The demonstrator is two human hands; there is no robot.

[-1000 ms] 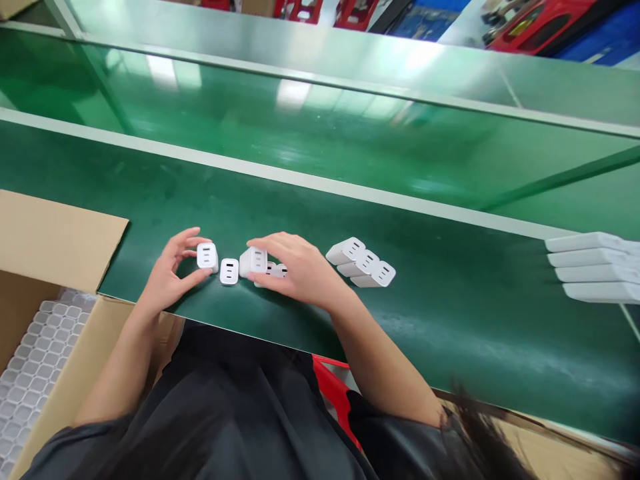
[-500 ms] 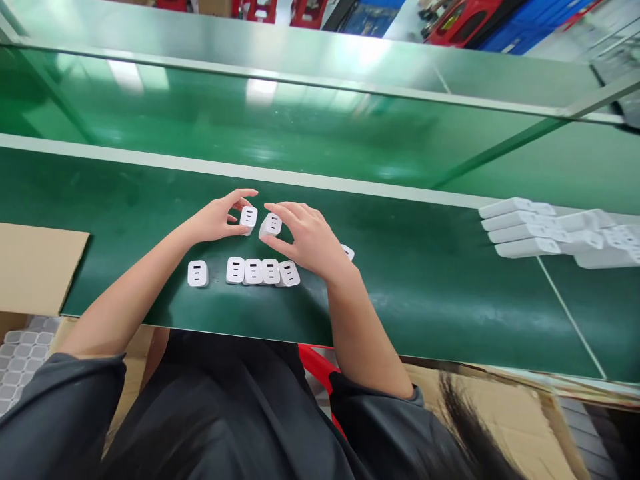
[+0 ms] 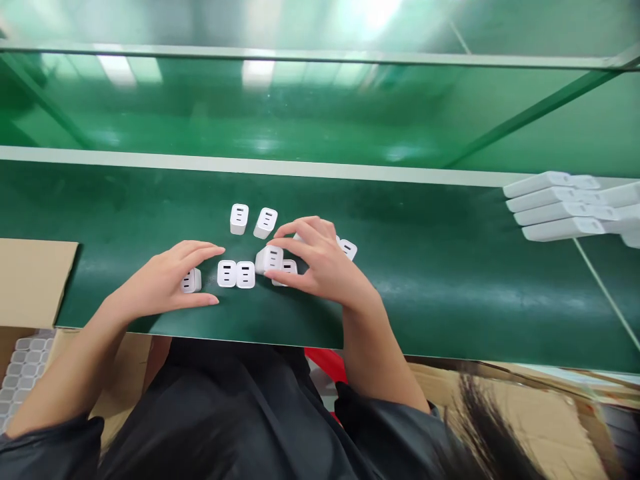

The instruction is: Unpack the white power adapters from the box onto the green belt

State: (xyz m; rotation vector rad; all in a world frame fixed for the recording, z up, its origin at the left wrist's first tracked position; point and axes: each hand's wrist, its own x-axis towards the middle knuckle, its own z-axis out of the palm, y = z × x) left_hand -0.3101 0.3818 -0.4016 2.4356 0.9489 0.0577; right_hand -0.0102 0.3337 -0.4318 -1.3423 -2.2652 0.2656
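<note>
My left hand (image 3: 173,277) is spread around a white charger block (image 3: 191,281) at the left, thumb and fingers apart. Between the thumb and fingers of my right hand (image 3: 320,260) is another white charger (image 3: 270,260), lifted and tilted. It partly covers a charger (image 3: 287,271) on the green table (image 3: 430,280). Two chargers (image 3: 236,274) stand side by side between my hands. Farther back are two more, one upright (image 3: 239,219) and one leaning (image 3: 265,223). Behind my right hand another charger (image 3: 348,249) shows in part.
Stacked white blocks (image 3: 555,207) lie at the right by the back rail. A cardboard flap (image 3: 37,283) covers the table's left end. Below it, a box holds many pale blocks (image 3: 25,367). A green panel (image 3: 300,113) rises behind the rail.
Both hands have come nearer the front edge, the left also moving left. The two back chargers are out of my hands, and my right hand has taken one from the front row. The view has tilted down.
</note>
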